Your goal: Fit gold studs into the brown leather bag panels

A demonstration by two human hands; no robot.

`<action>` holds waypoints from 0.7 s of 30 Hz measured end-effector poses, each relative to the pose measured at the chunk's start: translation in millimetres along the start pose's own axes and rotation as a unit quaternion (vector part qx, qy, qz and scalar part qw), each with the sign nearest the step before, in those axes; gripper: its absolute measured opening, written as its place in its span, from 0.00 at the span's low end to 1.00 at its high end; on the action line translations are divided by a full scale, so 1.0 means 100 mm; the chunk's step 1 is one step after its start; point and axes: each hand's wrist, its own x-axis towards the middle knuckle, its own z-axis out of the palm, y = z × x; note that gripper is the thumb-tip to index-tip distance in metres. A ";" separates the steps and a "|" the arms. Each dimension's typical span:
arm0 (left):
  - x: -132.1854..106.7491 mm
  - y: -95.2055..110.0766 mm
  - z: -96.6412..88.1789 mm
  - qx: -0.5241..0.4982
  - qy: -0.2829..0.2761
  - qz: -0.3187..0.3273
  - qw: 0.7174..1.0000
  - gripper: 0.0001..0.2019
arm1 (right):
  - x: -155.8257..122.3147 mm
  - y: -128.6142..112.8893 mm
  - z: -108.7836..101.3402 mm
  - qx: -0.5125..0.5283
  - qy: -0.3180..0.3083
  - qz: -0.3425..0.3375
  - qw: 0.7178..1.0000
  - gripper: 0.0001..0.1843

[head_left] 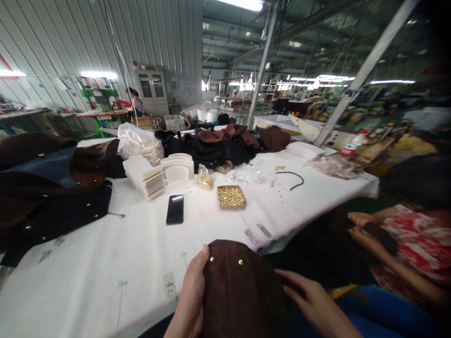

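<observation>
A dark brown cloth piece point(243, 291), rounded at the far end like a cap, stands in front of me at the table's near edge. Two gold metal studs point(241, 262) show near its top. My left hand point(195, 284) grips its left edge, thumb along the side and the other fingers mostly hidden. On the opposite side, my right hand point(306, 291) holds the right edge, with some fingertips out of sight behind the cloth. Beyond, on the white tabletop point(141, 253), sit a small box of gold studs point(231, 197) and a black phone point(175, 209).
Dark cloth pieces with studs point(70, 197) lie at left. Stacked white cards point(144, 180), curved white pieces point(178, 166), a bag of gold parts point(205, 180) and a cloth pile point(225, 143) stand farther back. At right, close by, another person's hands point(364, 230) hold dark cloth.
</observation>
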 end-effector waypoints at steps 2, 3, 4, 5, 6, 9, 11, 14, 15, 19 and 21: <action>-0.01 -0.01 0.01 0.031 -0.009 0.036 0.999 0.30 | 0.03 -0.05 -0.04 0.004 -0.014 -0.002 1.000 0.48; -0.01 -0.03 0.02 0.047 -0.016 0.049 0.998 0.30 | 0.05 -0.04 -0.07 0.007 -0.021 -0.003 1.000 0.49; -0.01 -0.04 0.03 0.060 -0.022 0.057 0.996 0.30 | 0.07 -0.02 -0.12 0.011 -0.033 -0.004 0.999 0.49; 0.00 -0.06 0.04 0.070 -0.028 0.061 0.995 0.30 | 0.09 0.03 -0.16 0.014 -0.053 -0.003 0.998 0.50; 0.01 -0.07 0.04 0.076 -0.033 0.064 0.995 0.30 | 0.11 0.08 -0.20 0.018 -0.080 -0.001 0.997 0.53; 0.04 -0.09 0.01 0.085 -0.033 0.071 0.993 0.30 | 0.13 0.21 -0.18 0.028 -0.158 0.005 0.987 0.60; 0.05 -0.09 -0.02 0.085 -0.041 0.070 0.993 0.29 | 0.12 0.20 -0.05 0.024 -0.165 0.015 0.986 0.57; 0.05 -0.08 -0.05 0.066 -0.075 0.053 0.994 0.29 | 0.11 0.07 0.23 0.023 -0.149 0.018 0.988 0.40; 0.05 -0.08 -0.05 0.059 -0.083 0.048 0.994 0.29 | 0.09 0.02 0.32 0.030 -0.145 0.012 0.989 0.35; 0.04 -0.05 -0.06 0.071 -0.081 0.052 0.993 0.29 | 0.04 -0.05 0.47 0.048 -0.145 0.003 0.988 0.30; 0.06 -0.05 -0.10 0.124 -0.063 0.082 0.987 0.31 | 0.03 0.00 0.44 0.069 -0.140 0.014 0.988 0.30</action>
